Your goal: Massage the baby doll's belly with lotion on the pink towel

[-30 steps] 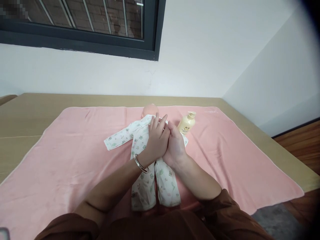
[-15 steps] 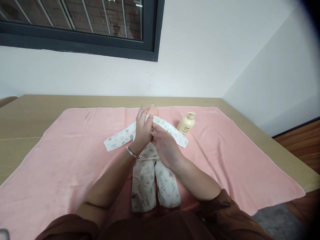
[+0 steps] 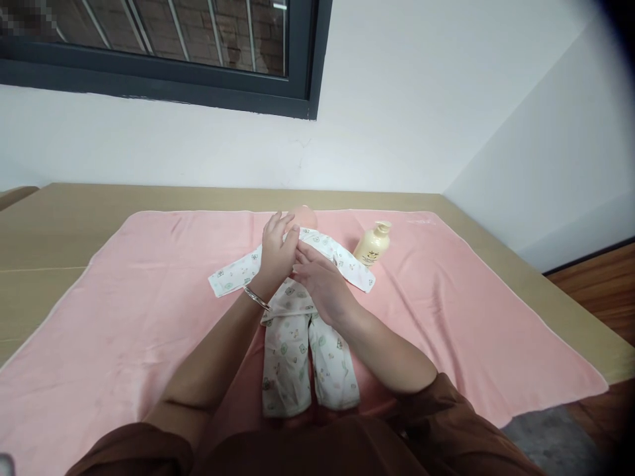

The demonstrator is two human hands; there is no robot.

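A baby doll (image 3: 305,215) in a white printed sleepsuit (image 3: 290,344) lies on its back on a pink towel (image 3: 124,311), head away from me. My left hand (image 3: 276,254), with a metal bangle at the wrist, rests on the doll's chest near the collar, fingers apart. My right hand (image 3: 320,284) lies flat beside it on the chest, fingers pointing left and touching the left hand. Neither hand holds anything. Most of the doll's head is hidden behind my left hand.
A cream pump bottle (image 3: 372,244) stands upright on the towel just right of the doll's sleeve. The towel covers a tan table (image 3: 44,225) set against a white wall under a dark-framed window (image 3: 163,79). Wooden floor shows at the right.
My hands were pressed together over the doll's belly; they have slid up toward the collar and spread. The sleepsuit's trouser legs now lie uncovered.
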